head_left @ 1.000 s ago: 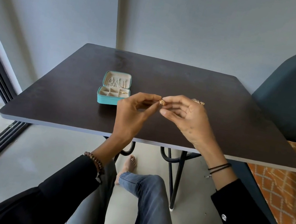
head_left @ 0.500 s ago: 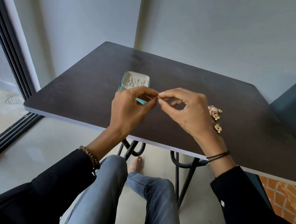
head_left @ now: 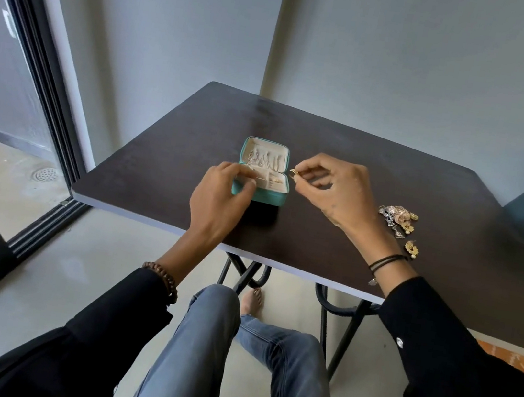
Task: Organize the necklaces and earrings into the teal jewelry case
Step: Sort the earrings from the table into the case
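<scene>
Item 1: teal jewelry case [head_left: 259,198]. It stands open on the dark table [head_left: 154,182], near the front edge. The raised lid holds hanging necklaces [head_left: 264,159]. The cream tray below is split into compartments, and a few small pieces lie in the right ones.

Item 2: your left hand [head_left: 219,199]. Its fingers are curled over the case's left end, with the thumb by the front wall. The view is too small to tell whether they grip the case or pinch a tiny piece.

Item 3: your right hand [head_left: 333,192]. It hovers just right of the case. Thumb and forefinger pinch a small gold earring [head_left: 293,172] beside the lid's right edge, and the other fingers are loosely curled.

Item 4: loose jewelry pile [head_left: 398,218]. It lies on the table to the right of your right hand. One gold earring [head_left: 412,248] lies apart, nearer you.

Item 5: wristwear. A beaded bracelet [head_left: 166,281] is on the left wrist and black bands [head_left: 385,262] are on the right.
</scene>
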